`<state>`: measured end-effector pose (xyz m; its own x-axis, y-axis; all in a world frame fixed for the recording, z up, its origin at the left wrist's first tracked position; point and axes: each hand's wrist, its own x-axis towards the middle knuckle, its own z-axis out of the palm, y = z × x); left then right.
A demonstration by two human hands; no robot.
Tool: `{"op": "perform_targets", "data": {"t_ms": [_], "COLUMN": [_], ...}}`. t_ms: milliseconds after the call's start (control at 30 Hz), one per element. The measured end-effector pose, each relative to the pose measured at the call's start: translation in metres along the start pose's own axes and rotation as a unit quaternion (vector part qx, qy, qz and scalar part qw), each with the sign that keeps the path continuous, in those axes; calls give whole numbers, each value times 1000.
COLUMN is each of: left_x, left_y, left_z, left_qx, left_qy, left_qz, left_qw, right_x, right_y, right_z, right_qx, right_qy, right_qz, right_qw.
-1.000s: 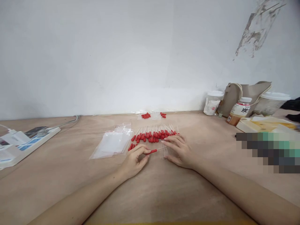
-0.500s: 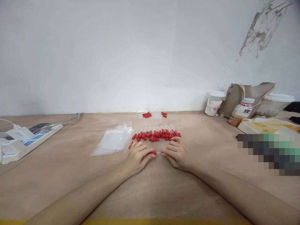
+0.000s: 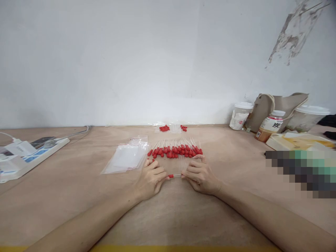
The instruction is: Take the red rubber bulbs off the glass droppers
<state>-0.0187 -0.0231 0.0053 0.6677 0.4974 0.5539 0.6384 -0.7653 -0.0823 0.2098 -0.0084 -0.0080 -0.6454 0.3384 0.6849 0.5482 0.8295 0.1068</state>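
My left hand (image 3: pixel 154 177) pinches a red rubber bulb (image 3: pixel 170 176), whose open end points right. In the fingers of my right hand (image 3: pixel 200 174) is a thin clear tube (image 3: pixel 177 175). The tube's left end meets the bulb; how deep it sits inside I cannot tell. Just behind my hands lie several loose clear tubes (image 3: pixel 182 161). Beyond them is a row of droppers (image 3: pixel 172 152) with red bulbs toward me and clear stems pointing away. Another bit of red (image 3: pixel 153 160) shows by my left fingers, partly hidden.
Clear plastic bags (image 3: pixel 126 157) lie left of the droppers. Near the wall are loose red bulbs (image 3: pixel 164 128) and more tubes (image 3: pixel 175 128) on clear film. A power strip (image 3: pixel 39 157) sits far left. Right are a lidded cup (image 3: pixel 240 117), a bottle (image 3: pixel 270 126) and a bag (image 3: pixel 283 105).
Both hands have shifted slightly, with the bulb and tube a little nearer to me. More of the clear tube shows between my hands now.
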Motion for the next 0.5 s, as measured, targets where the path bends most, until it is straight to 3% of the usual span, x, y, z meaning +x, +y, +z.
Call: {"op": "perform_targets", "data": {"t_ms": [133,233,300,400,500], "left_x": [-1,-4,-5,-5,-6], "left_y": [2,-8,-22,-45,-61], "left_z": [-1,-8,-18,-35,-45], "left_qx": [-4,-19,-30,-30,-21], "left_qy": [6,13,32,48,6], "left_qz": [15,6,-44,-170,-259], "left_qw": [1000,1000,998,984,966], "right_x": [-1,-4,-6,-5,-1], "right_y": [-1,5,10,15,11], "right_z": [-1,-2,-2,1,5], "right_qx": [5,8,9,9,4], "right_qy": [5,9,23,54,68], "right_qz": [-4,5,41,115,155], "right_qw": [1000,1000,999,992,986]}}
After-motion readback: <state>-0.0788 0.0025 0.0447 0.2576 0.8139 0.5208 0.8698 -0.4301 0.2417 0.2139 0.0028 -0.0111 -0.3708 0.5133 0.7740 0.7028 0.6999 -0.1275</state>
